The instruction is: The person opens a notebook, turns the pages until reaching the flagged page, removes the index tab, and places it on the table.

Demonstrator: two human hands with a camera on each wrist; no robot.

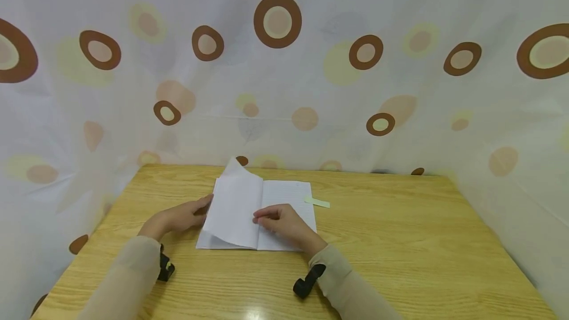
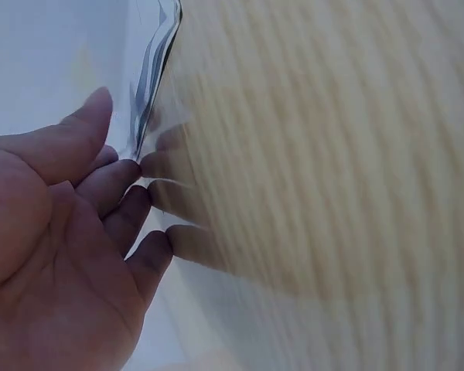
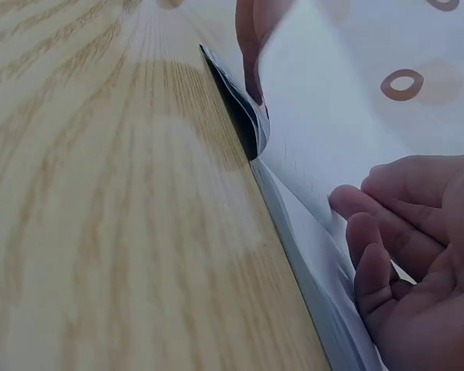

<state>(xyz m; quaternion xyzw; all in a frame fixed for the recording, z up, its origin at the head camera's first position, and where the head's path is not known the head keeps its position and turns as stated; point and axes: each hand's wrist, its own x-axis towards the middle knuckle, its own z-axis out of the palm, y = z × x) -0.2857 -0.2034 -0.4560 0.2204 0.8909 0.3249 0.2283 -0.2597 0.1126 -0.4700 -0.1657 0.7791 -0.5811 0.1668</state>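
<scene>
An open notebook [image 1: 284,194] with lined paper lies on the wooden table. One page [image 1: 235,206] is lifted over its left half, its far corner curling upward. My left hand [image 1: 182,217] is at the notebook's left edge, fingertips at the edge and on the tabletop; in the left wrist view that hand [image 2: 69,232] has loosely bent fingers and a raised thumb. Over the notebook's middle, my right hand [image 1: 286,223] touches the raised page near the spine with its fingertips. In the right wrist view, the right hand [image 3: 429,239] shows bent fingers against the white sheet.
A pale green paper strip [image 1: 317,202] sticks out from the notebook's right side. Behind the wooden table [image 1: 400,241] hangs a white cloth [image 1: 329,88] with brown ring patterns. Black straps [image 1: 308,280] sit around both wrists.
</scene>
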